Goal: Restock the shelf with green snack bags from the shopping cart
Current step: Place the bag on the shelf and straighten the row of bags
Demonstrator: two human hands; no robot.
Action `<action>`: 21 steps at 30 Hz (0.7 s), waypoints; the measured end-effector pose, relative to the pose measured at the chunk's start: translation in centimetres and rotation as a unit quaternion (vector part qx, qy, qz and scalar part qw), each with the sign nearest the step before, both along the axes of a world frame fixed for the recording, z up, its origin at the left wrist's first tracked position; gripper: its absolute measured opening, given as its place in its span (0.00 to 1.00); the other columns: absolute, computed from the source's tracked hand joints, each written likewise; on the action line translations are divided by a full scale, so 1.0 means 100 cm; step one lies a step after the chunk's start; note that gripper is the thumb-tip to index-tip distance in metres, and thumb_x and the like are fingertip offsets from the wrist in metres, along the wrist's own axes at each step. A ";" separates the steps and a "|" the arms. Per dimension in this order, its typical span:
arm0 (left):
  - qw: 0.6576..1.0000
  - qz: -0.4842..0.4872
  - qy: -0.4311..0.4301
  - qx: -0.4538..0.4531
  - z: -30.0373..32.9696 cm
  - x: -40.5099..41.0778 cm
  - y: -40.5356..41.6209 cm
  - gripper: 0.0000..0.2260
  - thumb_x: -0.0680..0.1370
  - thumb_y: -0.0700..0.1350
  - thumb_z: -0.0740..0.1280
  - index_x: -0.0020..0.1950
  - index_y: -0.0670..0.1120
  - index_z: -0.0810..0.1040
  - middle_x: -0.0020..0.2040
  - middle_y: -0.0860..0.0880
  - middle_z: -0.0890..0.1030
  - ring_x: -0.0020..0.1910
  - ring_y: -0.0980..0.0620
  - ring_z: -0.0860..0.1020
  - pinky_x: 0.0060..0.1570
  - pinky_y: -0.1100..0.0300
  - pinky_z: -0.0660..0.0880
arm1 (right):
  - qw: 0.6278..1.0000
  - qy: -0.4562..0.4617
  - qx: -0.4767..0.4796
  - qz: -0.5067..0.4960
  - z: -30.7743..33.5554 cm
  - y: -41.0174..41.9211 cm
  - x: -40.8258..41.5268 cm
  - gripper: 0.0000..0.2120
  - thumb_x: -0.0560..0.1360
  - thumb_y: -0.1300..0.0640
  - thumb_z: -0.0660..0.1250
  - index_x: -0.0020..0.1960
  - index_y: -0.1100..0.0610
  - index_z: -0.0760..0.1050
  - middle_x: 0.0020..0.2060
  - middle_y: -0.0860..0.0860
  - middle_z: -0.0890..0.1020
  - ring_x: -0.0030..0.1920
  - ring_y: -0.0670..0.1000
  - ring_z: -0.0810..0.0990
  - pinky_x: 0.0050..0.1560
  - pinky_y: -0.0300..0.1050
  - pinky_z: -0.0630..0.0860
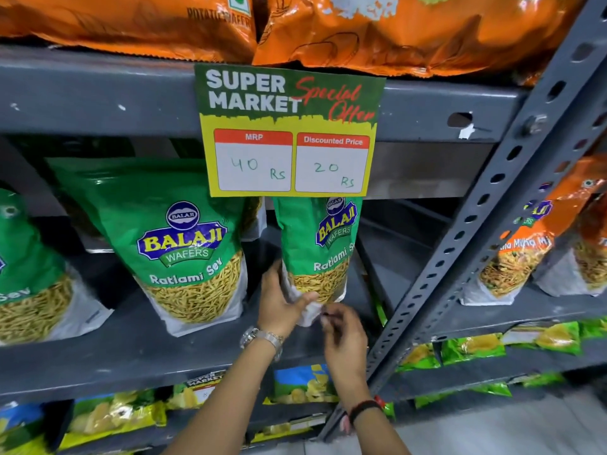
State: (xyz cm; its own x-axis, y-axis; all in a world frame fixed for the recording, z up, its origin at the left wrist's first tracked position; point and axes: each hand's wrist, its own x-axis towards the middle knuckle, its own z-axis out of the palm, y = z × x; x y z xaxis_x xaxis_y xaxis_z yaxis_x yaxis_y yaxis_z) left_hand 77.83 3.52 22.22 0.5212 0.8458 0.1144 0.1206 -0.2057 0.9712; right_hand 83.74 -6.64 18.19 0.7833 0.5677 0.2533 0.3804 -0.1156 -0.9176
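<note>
A green Balaji Ratlami Sev bag (315, 247) stands upright on the grey metal shelf (131, 356), under a price sign. My left hand (282, 303), with a watch on its wrist, grips the bag's lower left corner. Just below and to the right, my right hand (341, 336) pinches the white bottom edge of the same bag. A second green bag (177, 244) stands to its left, and a third green bag (26, 277) is cut off by the left border. The shopping cart is out of view.
A "Super Market Special Offer" sign (289, 133) hangs from the shelf above. Orange bags (394, 34) fill the top shelf. A perforated grey upright (486, 208) stands at the right, with orange bags (525, 251) beyond it. Yellow-green packets (473, 349) lie on lower shelves.
</note>
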 end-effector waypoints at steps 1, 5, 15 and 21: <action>1.000 -0.016 0.001 -0.011 -0.002 -0.001 0.007 0.32 0.66 0.37 0.73 0.66 0.41 0.63 0.63 0.43 0.71 0.64 0.47 0.68 0.60 0.62 0.63 | 0.999 0.006 0.017 -0.035 0.004 0.001 0.004 0.15 0.74 0.66 0.62 0.45 0.45 0.69 0.45 0.55 0.77 0.45 0.50 0.76 0.44 0.28 0.69; 0.993 -0.106 0.022 -0.054 -0.008 -0.010 0.025 0.28 0.73 0.37 0.66 0.70 0.44 0.59 0.70 0.47 0.67 0.70 0.49 0.64 0.71 0.51 0.60 | 0.986 0.130 0.090 -0.050 0.026 0.012 0.020 0.19 0.78 0.51 0.57 0.67 0.55 0.62 0.62 0.48 0.68 0.60 0.46 0.69 0.58 0.32 0.64; 0.992 -0.087 0.030 -0.091 -0.028 -0.013 0.005 0.42 0.62 0.44 0.74 0.70 0.47 0.56 0.67 0.49 0.66 0.69 0.49 0.63 0.70 0.52 0.61 | 0.976 0.193 0.076 0.070 0.024 0.025 0.030 0.35 0.70 0.32 0.51 0.70 0.50 0.56 0.70 0.51 0.66 0.68 0.48 0.66 0.62 0.37 0.67; 0.998 -0.061 0.016 -0.020 -0.025 -0.022 -0.008 0.37 0.67 0.35 0.72 0.70 0.47 0.55 0.63 0.57 0.62 0.64 0.59 0.61 0.61 0.65 0.60 | 0.964 0.231 0.048 0.120 0.024 0.003 0.020 0.53 0.52 0.20 0.59 0.70 0.41 0.50 0.70 0.44 0.61 0.67 0.45 0.63 0.66 0.45 0.61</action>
